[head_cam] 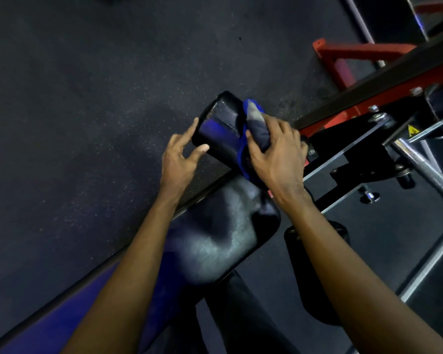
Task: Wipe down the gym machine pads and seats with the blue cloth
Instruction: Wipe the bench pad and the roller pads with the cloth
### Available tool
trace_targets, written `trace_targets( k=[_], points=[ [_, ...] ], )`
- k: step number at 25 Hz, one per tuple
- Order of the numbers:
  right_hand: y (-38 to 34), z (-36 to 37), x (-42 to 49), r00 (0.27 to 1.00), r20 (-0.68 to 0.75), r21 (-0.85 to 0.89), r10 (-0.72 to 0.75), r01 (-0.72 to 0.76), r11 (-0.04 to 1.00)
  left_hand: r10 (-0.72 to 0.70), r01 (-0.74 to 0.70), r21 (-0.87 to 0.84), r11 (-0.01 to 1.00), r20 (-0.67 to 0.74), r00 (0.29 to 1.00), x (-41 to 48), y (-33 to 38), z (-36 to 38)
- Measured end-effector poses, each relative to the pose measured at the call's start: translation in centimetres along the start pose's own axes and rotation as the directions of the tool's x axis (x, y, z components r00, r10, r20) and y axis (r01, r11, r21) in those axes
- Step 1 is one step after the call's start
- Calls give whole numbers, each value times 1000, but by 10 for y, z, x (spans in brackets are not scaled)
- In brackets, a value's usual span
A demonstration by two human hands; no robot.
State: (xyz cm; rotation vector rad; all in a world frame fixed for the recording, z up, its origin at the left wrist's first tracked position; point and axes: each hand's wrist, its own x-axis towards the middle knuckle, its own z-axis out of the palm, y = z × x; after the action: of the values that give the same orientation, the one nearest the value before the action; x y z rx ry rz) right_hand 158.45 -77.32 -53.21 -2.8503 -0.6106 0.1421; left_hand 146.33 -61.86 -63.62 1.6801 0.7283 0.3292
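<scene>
Far L: dark speckled floor, taking up most of that side.

Next, L hand: not gripping anything, fingers spread and fairly straight. Touches near end of black roller pad w/ index tip and thumb tip; other fingers just off it. Forearm runs down to bottom edge.

Centre: roller pad lying at a slant, above the floor, stitched seam showing on top, blue sheen on its side. Below it, nearer the camera, wide black seat pad, glossy, scuffed, partly under both forearms.

Just R of centre: blue cloth bunched and wrapped over far end of roller pad, a greyish patch on top, a blue edge hanging down beneath. R hand clamped over it, fingers curled round cloth and pad, pressing cloth onto pad surface.

R of that: small 2nd black pad, mostly hidden behind R forearm; can't tell its shape.

Far R: red frame up top, black plates and bolts below it, yellow warning sticker, chrome bar slanting down toward R edge.
</scene>
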Motion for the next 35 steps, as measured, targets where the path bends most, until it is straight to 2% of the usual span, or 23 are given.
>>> trace_targets(
  k=[4,7,10,13,18,24,28,35],
  points=[
    [5,-2,-12,1000,23,-40,17,-16,999,-52,46,61,997,104,993,4,6,-11],
    [-2,-16,-7,994,106,-56,15,-9,998,-134,98,168,981,213,968,1,30,-33],
    [1,-42,-6,980,198,5,11,-12,1000,-134,77,240,968,232,964,-12,68,-68],
    [-7,-73,-22,978,209,119,6,-32,992,-125,54,295,954,228,966,-29,103,-110],
    [-27,-140,-71,985,168,178,-29,-1,984,-83,-11,407,913,213,974,-61,164,-191],
    [-40,-221,-107,990,100,225,-102,77,971,-12,-76,454,888,186,982,-117,234,-270],
    [-52,-264,-138,986,38,227,-164,151,962,53,-115,451,885,147,988,-169,277,-301],
    [-91,-322,-201,984,-88,245,-156,173,954,176,-222,448,866,142,974,-215,332,-359]
  ],
)
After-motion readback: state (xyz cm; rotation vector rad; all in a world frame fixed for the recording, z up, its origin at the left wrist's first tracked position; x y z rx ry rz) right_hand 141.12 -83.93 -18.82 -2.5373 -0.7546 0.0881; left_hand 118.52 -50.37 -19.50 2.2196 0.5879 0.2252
